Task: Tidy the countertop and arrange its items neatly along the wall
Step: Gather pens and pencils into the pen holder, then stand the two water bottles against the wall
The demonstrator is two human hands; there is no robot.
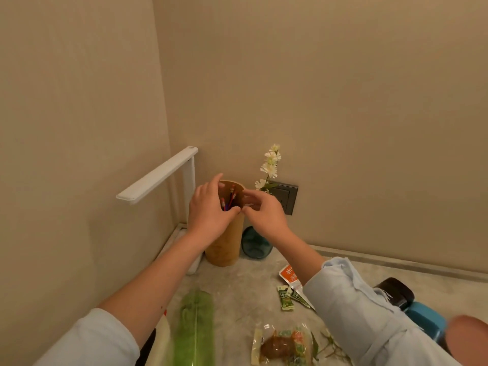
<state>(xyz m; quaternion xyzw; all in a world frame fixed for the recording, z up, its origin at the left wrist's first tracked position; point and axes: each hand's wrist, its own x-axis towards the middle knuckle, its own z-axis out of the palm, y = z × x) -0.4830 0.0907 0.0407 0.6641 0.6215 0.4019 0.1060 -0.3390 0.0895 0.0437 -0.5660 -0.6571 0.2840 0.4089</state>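
A tall tan wooden cup (227,244) stands in the counter's back left corner with several red and blue pencils (230,199) inside. My left hand (210,210) grips the cup's rim from the left, thumb on the near edge. My right hand (264,211) is at the rim's right side, fingers curled and touching it. Right behind the cup stands a teal glass vase (255,245) with white flowers (270,165).
A white desk lamp (158,175) stands in the corner. On the marble counter (237,291) lie a green packet (196,326), small green sachets (286,298), an orange sachet (289,276), a snack pack (282,344), black and blue objects (412,305). A wall socket (286,196).
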